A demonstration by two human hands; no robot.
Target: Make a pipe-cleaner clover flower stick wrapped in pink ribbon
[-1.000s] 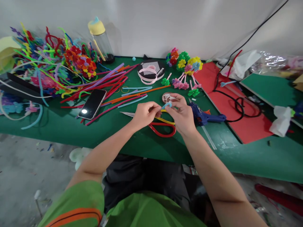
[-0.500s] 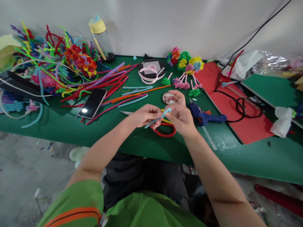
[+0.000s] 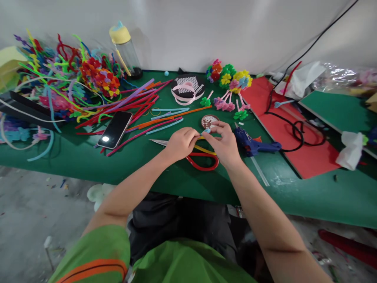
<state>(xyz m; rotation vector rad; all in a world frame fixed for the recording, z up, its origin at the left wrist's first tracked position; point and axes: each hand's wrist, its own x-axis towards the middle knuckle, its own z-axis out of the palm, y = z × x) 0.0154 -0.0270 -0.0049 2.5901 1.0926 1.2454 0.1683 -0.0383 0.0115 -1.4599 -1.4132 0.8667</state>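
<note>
A light blue pipe cleaner (image 3: 206, 130) is pinched between my two hands, and only a small looped bit of it shows. My left hand (image 3: 183, 144) closes on its left part, which the fingers hide. With thumb and fingertips, my right hand (image 3: 224, 142) grips the looped end. Below the hands lie scissors with red handles (image 3: 203, 168) and a yellow inner grip, blades pointing left. Just behind the fingers sits a small round dish (image 3: 209, 119) of white beads. Loose light blue pipe cleaners (image 3: 165, 126) rest to the left.
A blue glue gun (image 3: 256, 144) with a black cord lies right of my hands on the green table (image 3: 123, 169). A phone (image 3: 115, 129), red pipe cleaners (image 3: 144, 103) and a bottle (image 3: 126, 53) are left. Pipe-cleaner flowers (image 3: 235, 78) and a ribbon roll (image 3: 188, 88) stand behind.
My hands have drawn together and turned over the light blue pipe cleaner. Its straight tail, visible before below the left fingers, is now hidden. More of the bead dish shows.
</note>
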